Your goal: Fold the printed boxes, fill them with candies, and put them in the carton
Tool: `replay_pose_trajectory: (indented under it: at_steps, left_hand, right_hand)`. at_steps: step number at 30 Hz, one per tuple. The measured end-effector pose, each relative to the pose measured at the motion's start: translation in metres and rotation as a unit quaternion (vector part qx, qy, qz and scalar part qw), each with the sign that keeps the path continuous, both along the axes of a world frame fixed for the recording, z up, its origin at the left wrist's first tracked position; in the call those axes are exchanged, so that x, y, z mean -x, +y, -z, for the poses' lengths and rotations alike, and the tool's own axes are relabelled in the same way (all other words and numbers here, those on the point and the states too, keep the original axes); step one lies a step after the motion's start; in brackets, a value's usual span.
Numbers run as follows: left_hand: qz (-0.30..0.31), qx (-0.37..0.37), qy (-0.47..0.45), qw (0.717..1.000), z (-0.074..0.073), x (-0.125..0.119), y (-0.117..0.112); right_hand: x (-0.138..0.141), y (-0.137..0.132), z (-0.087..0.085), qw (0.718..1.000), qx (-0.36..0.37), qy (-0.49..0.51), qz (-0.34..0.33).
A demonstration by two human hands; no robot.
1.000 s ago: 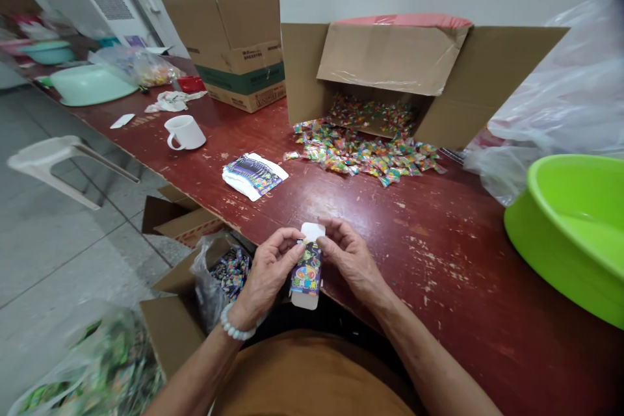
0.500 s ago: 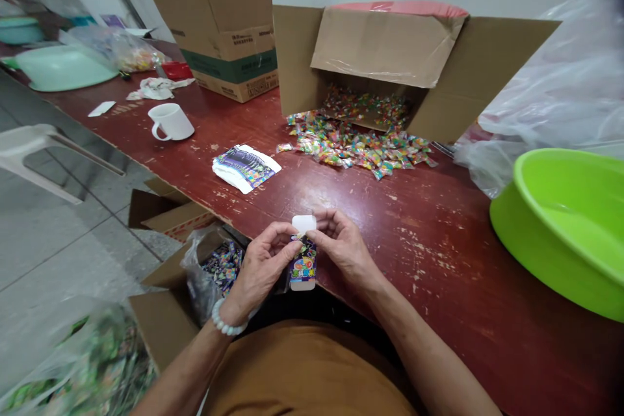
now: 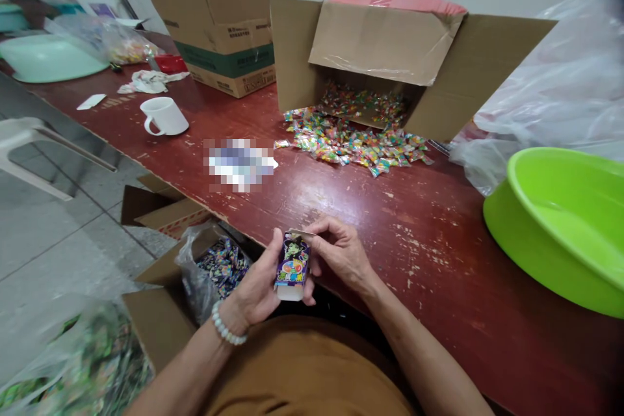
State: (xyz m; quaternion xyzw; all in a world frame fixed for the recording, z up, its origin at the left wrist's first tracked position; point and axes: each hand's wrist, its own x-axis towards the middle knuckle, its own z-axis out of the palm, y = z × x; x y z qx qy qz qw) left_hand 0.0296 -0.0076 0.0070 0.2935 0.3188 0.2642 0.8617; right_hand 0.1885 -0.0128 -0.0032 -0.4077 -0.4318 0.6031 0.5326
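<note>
Left hand [image 3: 260, 285]: I see it wrapped around the small printed box [image 3: 294, 259] – thumb along one side, a bead bracelet [image 3: 227, 326] at the wrist.
Right hand [image 3: 344, 252]: thumb and forefinger nearly together, pinching the top flap [image 3: 303, 233] from the far side of the box; I can't make out all its other fingers.
Small box: held off the red table [image 3: 404, 227], by its near edge and in front of the brown clothing [image 3: 302, 367], printed face towards my camera, a pale flap [image 3: 291, 294] at the near end.
Wrapped sweets [image 3: 353, 146]: from my seat, a loose pile spilling out of the open carton [image 3: 385, 39].
Left of the pile: a pixelated item [image 3: 238, 166] I can't read – then a white mug [image 3: 168, 116].
Right side: green basin [image 3: 536, 240].
Below the table edge: purplish packets [image 3: 227, 266] in a clear bag [image 3: 195, 273].
</note>
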Motion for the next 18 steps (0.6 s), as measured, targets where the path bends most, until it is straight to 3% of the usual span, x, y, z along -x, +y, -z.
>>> replay_pose_trajectory:
  at_steps: [4, 7, 13, 18]
  left_hand:
    - [-0.059, -0.020, 0.050, 0.997, 0.000, -0.003, 0.001]
    - [-0.084, -0.065, 0.071, 0.992, 0.001, -0.004, 0.002]
    - [-0.096, -0.142, 0.090, 0.981, 0.006, -0.007, 0.000]
    - [-0.070, -0.151, 0.095, 0.981, 0.011, -0.007, 0.002]
  right_hand:
    - [-0.008, -0.004, -0.005, 0.995, -0.058, -0.085, -0.005]
    - [-0.010, -0.005, -0.012, 0.994, -0.062, -0.088, -0.004]
    - [-0.004, 0.003, -0.015, 0.999, 0.026, 0.013, -0.036]
    - [0.000, 0.008, -0.009, 0.993, 0.085, 0.076, -0.018]
